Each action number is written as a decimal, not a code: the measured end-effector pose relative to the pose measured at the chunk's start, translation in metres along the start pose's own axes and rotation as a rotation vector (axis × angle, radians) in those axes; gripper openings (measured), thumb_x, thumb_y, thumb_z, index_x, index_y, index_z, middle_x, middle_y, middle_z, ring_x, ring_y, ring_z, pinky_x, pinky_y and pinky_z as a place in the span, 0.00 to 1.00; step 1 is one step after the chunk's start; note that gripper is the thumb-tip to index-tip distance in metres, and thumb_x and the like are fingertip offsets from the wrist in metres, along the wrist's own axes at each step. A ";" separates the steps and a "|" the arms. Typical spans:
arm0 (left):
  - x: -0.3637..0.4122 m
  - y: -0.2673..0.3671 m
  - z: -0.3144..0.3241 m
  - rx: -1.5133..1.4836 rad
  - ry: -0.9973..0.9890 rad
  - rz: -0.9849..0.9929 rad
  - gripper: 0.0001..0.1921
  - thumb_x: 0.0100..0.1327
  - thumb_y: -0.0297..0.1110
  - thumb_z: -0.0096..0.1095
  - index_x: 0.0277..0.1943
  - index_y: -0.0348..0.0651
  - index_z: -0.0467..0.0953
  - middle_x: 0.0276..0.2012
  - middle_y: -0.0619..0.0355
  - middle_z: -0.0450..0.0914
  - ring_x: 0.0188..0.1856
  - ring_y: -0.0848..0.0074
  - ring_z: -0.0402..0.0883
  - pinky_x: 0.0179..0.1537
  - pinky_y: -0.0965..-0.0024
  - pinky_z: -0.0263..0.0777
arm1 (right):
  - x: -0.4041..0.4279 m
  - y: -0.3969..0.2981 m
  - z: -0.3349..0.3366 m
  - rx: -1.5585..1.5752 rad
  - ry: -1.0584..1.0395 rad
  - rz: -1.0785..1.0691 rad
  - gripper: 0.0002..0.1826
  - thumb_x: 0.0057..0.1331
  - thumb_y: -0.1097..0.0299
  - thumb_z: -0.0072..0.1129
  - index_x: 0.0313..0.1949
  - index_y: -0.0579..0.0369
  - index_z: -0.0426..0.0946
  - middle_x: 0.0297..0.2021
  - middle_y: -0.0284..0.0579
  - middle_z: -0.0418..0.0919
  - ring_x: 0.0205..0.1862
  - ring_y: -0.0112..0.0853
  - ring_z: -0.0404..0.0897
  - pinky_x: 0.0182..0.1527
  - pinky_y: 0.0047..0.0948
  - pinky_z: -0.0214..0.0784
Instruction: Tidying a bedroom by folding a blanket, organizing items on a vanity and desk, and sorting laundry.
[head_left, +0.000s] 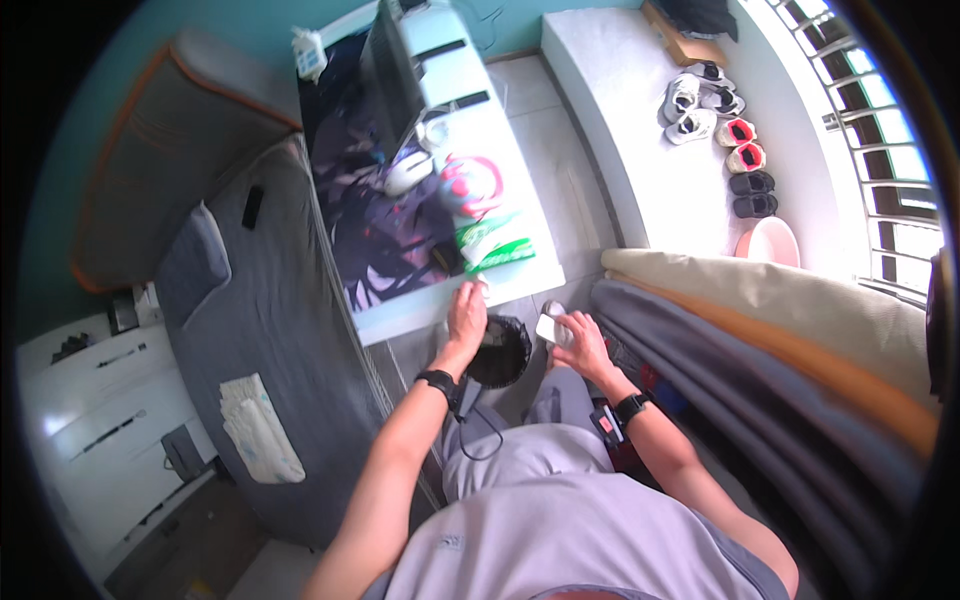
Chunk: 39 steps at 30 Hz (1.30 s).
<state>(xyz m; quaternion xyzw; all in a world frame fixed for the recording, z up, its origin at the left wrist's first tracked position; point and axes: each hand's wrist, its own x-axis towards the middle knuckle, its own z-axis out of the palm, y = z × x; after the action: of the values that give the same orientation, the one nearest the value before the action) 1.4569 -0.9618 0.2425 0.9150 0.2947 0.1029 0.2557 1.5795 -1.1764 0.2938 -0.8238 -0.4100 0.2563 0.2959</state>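
Note:
My right hand (586, 343) grips a small white rectangular object (550, 328) beside the bin, over the floor. At the desk's near edge, my left hand (469, 316) has its fingers drawn together. A small whitish bit shows by those fingertips, but whether they hold it is unclear. Just beyond lies a green-and-white soft packet (495, 244) bearing writing, on the white desk (544, 279). Between my hands, on the floor, stands a waste bin lined with a black bag (501, 352). Black straps circle both wrists, with small devices attached.
A dark patterned desk mat (382, 247) carries a white mouse (409, 174); a monitor (397, 71) stands behind. At left, a grey bed (285, 337) holds a folded white cloth (259, 427) and a black phone-like object (253, 208). Shoes (682, 97) line the right ledge, near hanging fabric (750, 330).

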 end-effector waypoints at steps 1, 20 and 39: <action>0.008 0.012 0.011 0.015 -0.009 0.023 0.14 0.55 0.22 0.55 0.45 0.41 0.74 0.38 0.53 0.72 0.42 0.60 0.73 0.43 0.61 0.70 | -0.003 0.008 -0.009 0.013 0.002 0.016 0.29 0.40 0.66 0.65 0.46 0.54 0.71 0.39 0.46 0.71 0.43 0.45 0.68 0.46 0.40 0.63; -0.029 -0.041 -0.027 0.058 0.186 -0.239 0.10 0.55 0.22 0.53 0.40 0.41 0.75 0.34 0.52 0.73 0.39 0.57 0.74 0.41 0.59 0.70 | 0.056 -0.005 -0.026 -0.012 -0.077 -0.153 0.27 0.40 0.65 0.65 0.44 0.53 0.72 0.37 0.46 0.70 0.42 0.45 0.69 0.46 0.41 0.64; -0.119 -0.110 -0.074 -0.110 0.319 -0.531 0.09 0.54 0.20 0.54 0.38 0.37 0.77 0.33 0.47 0.75 0.38 0.53 0.75 0.40 0.58 0.69 | 0.157 -0.149 0.149 -0.453 -0.214 -0.680 0.21 0.49 0.69 0.55 0.46 0.53 0.72 0.40 0.44 0.68 0.44 0.39 0.67 0.45 0.37 0.61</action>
<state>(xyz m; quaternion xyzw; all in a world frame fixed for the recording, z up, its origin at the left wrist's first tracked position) 1.2822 -0.9261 0.2431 0.7632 0.5536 0.1906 0.2732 1.4857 -0.9322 0.2663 -0.6547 -0.7328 0.1315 0.1308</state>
